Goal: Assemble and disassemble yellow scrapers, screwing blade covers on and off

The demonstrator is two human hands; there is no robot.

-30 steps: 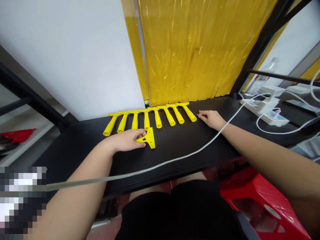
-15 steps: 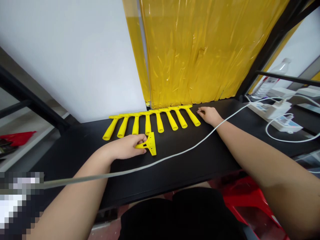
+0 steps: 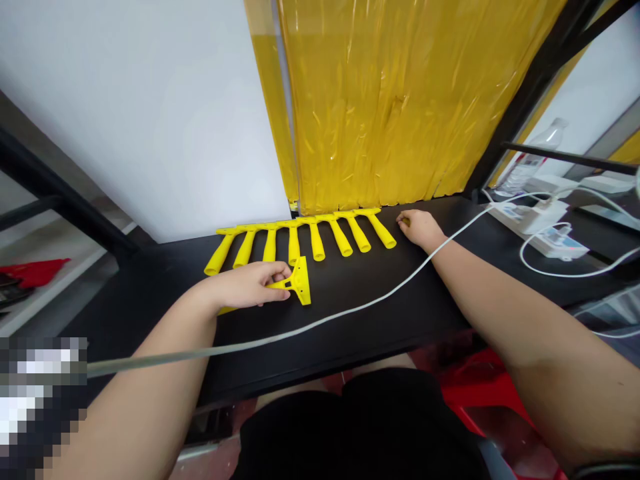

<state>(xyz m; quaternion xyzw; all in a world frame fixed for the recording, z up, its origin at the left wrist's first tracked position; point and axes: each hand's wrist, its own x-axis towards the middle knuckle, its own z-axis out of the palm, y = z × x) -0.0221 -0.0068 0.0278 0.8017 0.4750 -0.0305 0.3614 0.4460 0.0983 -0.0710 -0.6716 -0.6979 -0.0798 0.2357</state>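
My left hand (image 3: 255,281) is closed around the handle of a yellow plastic scraper (image 3: 301,283), its flat wide head pointing right and the handle end showing below my wrist. Just beyond it, a row of similar yellow scrapers (image 3: 317,241) lies on the black tabletop (image 3: 360,293), hollow handle ends toward me and heads along the back. To the right of the row rests my right hand (image 3: 419,229), its fingers curled in; whatever they may hold is hidden. It sits apart from the nearest scraper.
A white cable (image 3: 345,311) crosses in front of both forearms. At the right are a power strip (image 3: 555,241) with plugs and a plastic bottle (image 3: 540,157). A white panel (image 3: 165,120) and yellow film (image 3: 400,107) stand behind. Below right is a red stool (image 3: 475,383).
My left hand has shifted slightly left with the scraper, and more of the handle shows below the wrist. My right hand stays by the row's right end. The view has moved a little.
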